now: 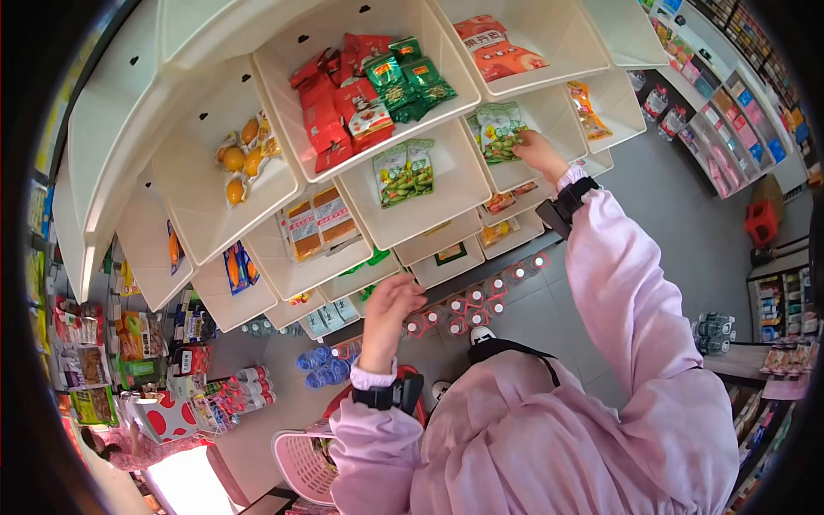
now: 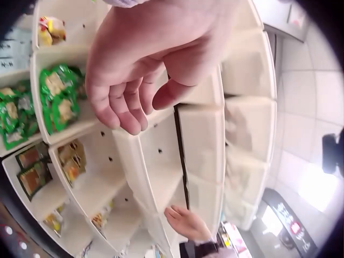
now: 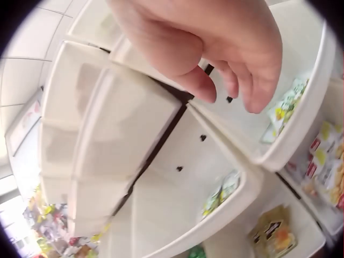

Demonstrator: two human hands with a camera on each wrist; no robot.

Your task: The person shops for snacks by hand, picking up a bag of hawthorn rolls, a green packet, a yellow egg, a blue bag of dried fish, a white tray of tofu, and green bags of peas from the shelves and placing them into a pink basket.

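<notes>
My right hand (image 1: pixel 541 154) reaches over a cream bin (image 1: pixel 536 116), its fingers close above the green-and-white snack packets (image 1: pixel 498 133) inside. In the right wrist view those packets (image 3: pixel 287 110) show below the loosely bent fingers, with nothing held. One bin to the left lie similar green packets (image 1: pixel 402 174). My left hand (image 1: pixel 390 313) hangs in the air before the lower bins, its fingers loosely curled and holding nothing. Green bags (image 2: pixel 59 99) sit in a bin behind it in the left wrist view.
Upper bins hold red packets (image 1: pixel 324 112), dark green packets (image 1: pixel 416 86) and a large red bag (image 1: pixel 493 47). Yellow-orange wrapped items (image 1: pixel 249 159) lie to the left. Bottled drinks (image 1: pixel 459 313) stand on the floor below. A pink basket (image 1: pixel 300 463) is beside my left arm.
</notes>
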